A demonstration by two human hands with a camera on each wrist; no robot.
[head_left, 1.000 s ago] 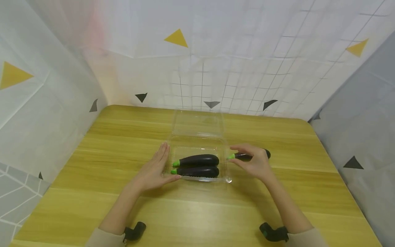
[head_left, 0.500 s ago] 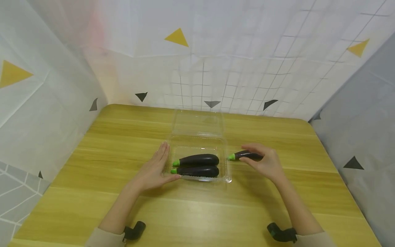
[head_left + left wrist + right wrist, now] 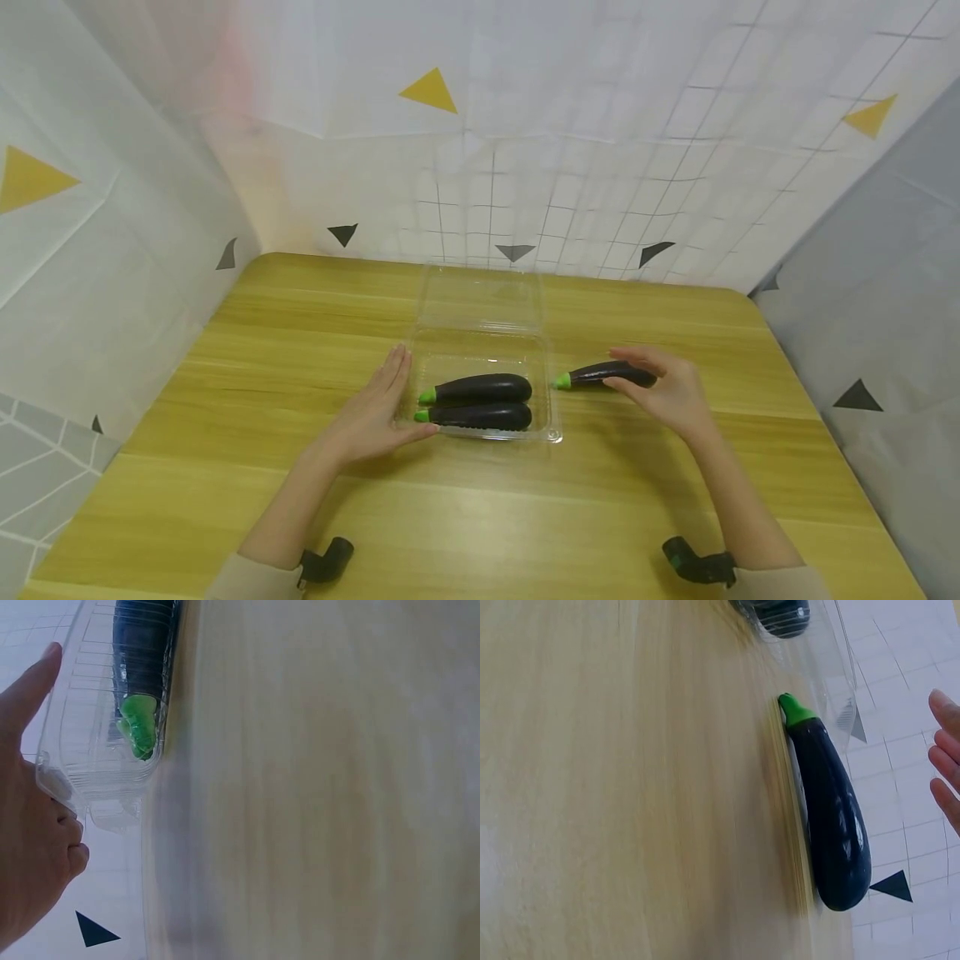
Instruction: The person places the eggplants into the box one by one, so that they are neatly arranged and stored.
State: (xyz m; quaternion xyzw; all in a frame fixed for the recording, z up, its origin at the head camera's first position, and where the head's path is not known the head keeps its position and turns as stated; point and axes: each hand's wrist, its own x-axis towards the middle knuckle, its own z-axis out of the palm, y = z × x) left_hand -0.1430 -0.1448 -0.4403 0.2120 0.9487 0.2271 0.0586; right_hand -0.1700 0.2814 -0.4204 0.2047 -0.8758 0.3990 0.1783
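Observation:
Two dark eggplants (image 3: pixel 483 389) with green stem ends lie side by side in a clear plastic container (image 3: pixel 552 400). My left hand (image 3: pixel 367 421) rests against the container's left side, fingers straight and thumb at its front left corner. A third eggplant (image 3: pixel 600 372) lies on the table to the container's right, its green end towards it. Over its thick end is my right hand (image 3: pixel 667 396), thumb and fingers apart. The right wrist view shows that eggplant (image 3: pixel 831 810) whole, with the fingertips (image 3: pixel 946 750) off it to the side.
The container's clear lid (image 3: pixel 480 298) lies folded back behind it, near the far edge of the wooden table (image 3: pixel 465 517). White patterned sheets (image 3: pixel 555 108) hang behind and at both sides. A black device (image 3: pixel 327 560) sits at each wrist.
My right hand has moved right along the loose eggplant, from near its green end to its thick end, uncovering more of it. The left hand and the container have stayed put.

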